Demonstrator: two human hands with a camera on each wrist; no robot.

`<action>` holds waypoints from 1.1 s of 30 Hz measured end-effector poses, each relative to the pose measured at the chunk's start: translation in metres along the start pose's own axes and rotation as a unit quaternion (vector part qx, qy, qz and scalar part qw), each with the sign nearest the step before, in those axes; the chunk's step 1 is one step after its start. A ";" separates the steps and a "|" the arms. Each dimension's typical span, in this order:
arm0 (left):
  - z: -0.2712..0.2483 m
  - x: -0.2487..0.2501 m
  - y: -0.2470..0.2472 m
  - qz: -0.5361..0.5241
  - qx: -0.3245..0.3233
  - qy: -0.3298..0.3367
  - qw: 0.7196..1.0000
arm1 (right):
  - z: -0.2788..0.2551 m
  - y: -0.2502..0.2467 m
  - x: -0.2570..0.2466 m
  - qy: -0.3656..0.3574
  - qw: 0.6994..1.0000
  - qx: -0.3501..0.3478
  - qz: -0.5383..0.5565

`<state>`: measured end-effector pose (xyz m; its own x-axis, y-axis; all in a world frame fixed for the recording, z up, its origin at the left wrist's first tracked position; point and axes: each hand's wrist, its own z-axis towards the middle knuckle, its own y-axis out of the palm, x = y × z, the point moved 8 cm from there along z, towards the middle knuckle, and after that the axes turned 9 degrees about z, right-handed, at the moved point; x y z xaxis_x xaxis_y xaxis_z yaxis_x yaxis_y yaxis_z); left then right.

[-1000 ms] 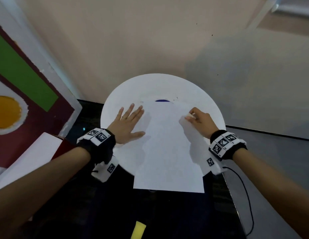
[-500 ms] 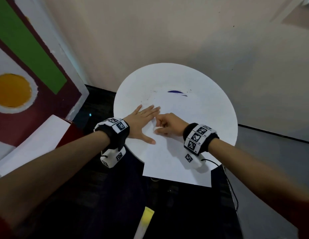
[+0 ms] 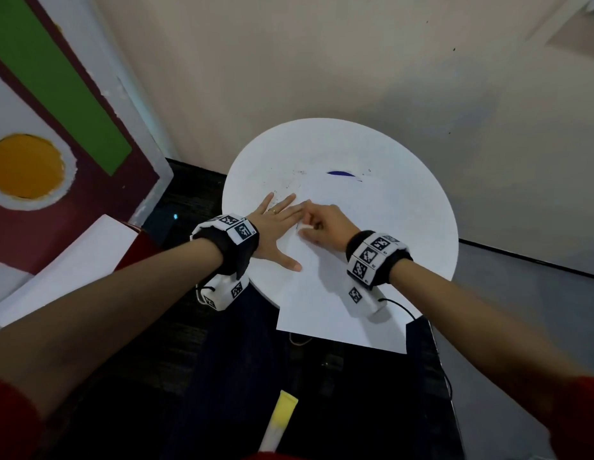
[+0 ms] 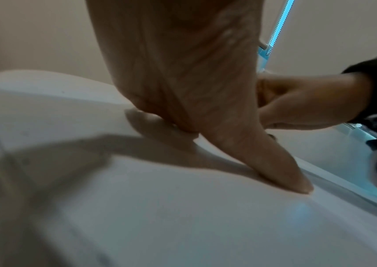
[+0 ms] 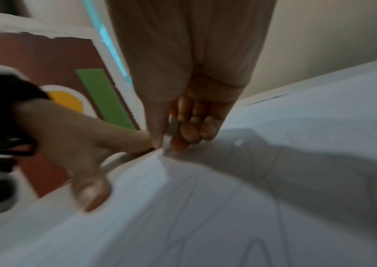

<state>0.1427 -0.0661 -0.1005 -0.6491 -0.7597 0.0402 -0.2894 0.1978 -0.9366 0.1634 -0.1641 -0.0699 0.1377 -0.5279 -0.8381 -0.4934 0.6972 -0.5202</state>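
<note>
A white paper sheet [image 3: 325, 293] lies on a round white table [image 3: 405, 200], its near edge hanging over the table's front. My left hand [image 3: 275, 227] lies flat on the sheet's left side, fingers straight and thumb spread. My right hand [image 3: 322, 224] is right beside it, fingers curled. In the right wrist view a small whitish-grey piece [image 5: 172, 129] is pinched between the right hand's [image 5: 183, 90] thumb and fingers. Its tip touches the paper [image 5: 205, 216] next to the left hand's [image 5: 80, 133] forefinger. What the piece is I cannot tell.
A short blue mark [image 3: 340, 174] shows on the table beyond the sheet. A panel painted maroon, green and yellow [image 3: 40, 127] leans at the left, with a white board [image 3: 73, 260] below it. A yellow-and-white tube [image 3: 279, 416] and a black cable [image 3: 438, 360] lie low in front.
My right hand has slid left across the sheet from its right side to beside my left hand. The left hand has stayed flat on the paper.
</note>
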 end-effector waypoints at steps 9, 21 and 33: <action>-0.002 0.001 0.000 -0.011 -0.012 -0.005 1.000 | -0.006 0.005 0.003 0.003 1.000 -0.015 0.000; -0.002 0.001 0.000 -0.025 -0.009 -0.004 1.000 | -0.021 -0.005 0.011 0.029 0.999 -0.014 0.042; -0.003 0.003 -0.001 -0.018 -0.022 -0.024 0.999 | -0.033 0.004 0.011 0.023 0.998 -0.056 0.019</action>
<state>0.1386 -0.0668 -0.0981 -0.6041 -0.7949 0.0566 -0.3438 0.1959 -0.9184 0.1347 -0.1828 -0.0763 0.0791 -0.5253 -0.8472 -0.5913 0.6595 -0.4642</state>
